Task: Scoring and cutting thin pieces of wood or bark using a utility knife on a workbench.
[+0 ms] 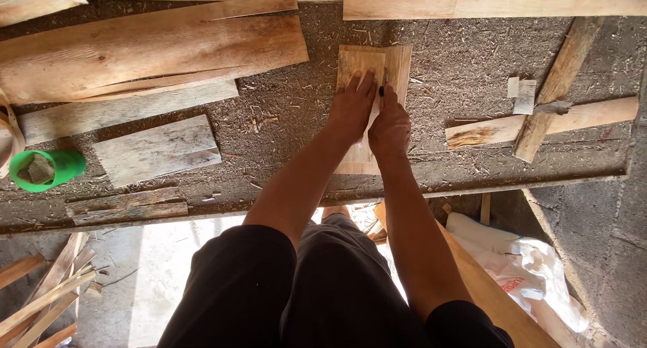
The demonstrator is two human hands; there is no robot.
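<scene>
Pale board (397, 65) pressed flat on bench (283, 119) under left hand (350, 108); dark marker (381, 90) pinched in right hand (389, 127) grip.

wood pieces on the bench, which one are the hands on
The small pale board at the bench's middle: both the left hand and right hand press on it. The other boards lie untouched to either side.

Woodworking shop: sawdust-strewn bench (283, 119), rough planks (148, 51), offcuts (156, 149).

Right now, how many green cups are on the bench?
1. The green cup lies on its side at the bench's left edge, far from both hands on the small board. Others may be hidden outside the picture.
</scene>
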